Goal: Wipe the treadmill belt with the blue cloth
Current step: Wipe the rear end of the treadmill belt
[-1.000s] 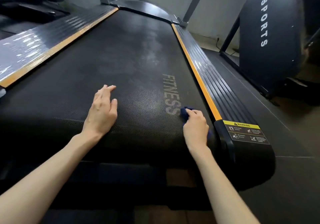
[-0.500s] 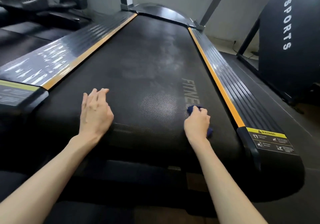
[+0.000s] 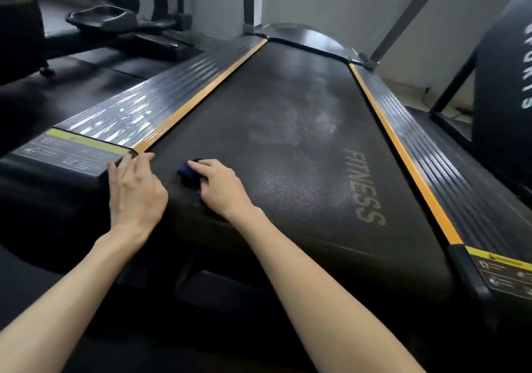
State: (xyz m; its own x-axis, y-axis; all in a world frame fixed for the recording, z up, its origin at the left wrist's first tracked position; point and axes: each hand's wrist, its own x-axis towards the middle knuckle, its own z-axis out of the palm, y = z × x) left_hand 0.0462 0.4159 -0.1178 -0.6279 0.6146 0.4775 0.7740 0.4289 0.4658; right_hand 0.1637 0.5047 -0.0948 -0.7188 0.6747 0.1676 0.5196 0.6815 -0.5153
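Observation:
The black treadmill belt (image 3: 302, 148) runs away from me, printed FITNESS on its right half and dusty grey in the middle. My right hand (image 3: 221, 188) presses a small dark blue cloth (image 3: 188, 171) onto the belt near its rear left corner; the cloth shows only past my fingertips. My left hand (image 3: 134, 194) lies flat with straight fingers on the belt's left edge, fingertips at the end of the left side rail (image 3: 161, 113).
Orange-edged ribbed side rails flank the belt, the right one (image 3: 449, 177) ending in a yellow warning label (image 3: 503, 272). Another black machine (image 3: 506, 84) marked SPORTS stands to the right. Gym equipment (image 3: 109, 27) stands at the back left. Two grey uprights rise at the belt's far end.
My right hand has swept the cloth leftward across the rear of the belt, from beside the FITNESS print to near the left rail. My left hand shifted left to the belt's edge.

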